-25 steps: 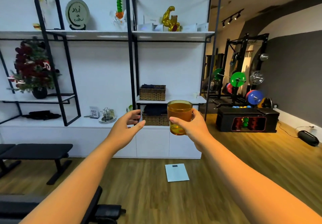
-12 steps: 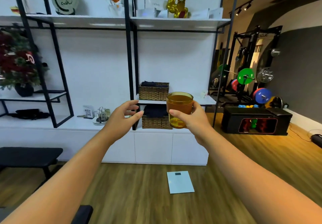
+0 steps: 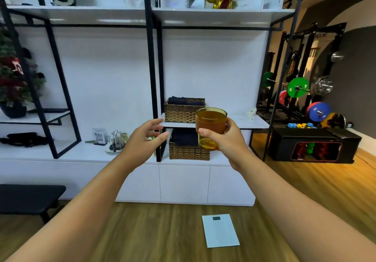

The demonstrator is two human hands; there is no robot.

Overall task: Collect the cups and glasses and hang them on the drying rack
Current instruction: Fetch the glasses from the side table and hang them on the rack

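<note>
So far your right hand [image 3: 227,139] grips one amber glass [image 3: 210,128] in mid-air, your left hand [image 3: 142,139] is released, and the rack [image 3: 115,142] on the table holds none.

Two bare forearms reach into view from the bottom corners, long and smooth, with no sleeve showing anywhere up to the frame edge. The left hand [image 3: 142,141] and the right hand [image 3: 225,139] wear no gloves, rings, watch or wristband (as far as the visible sides show). Fingernails are short and unpainted; the thumbnails catch a little light.
</note>
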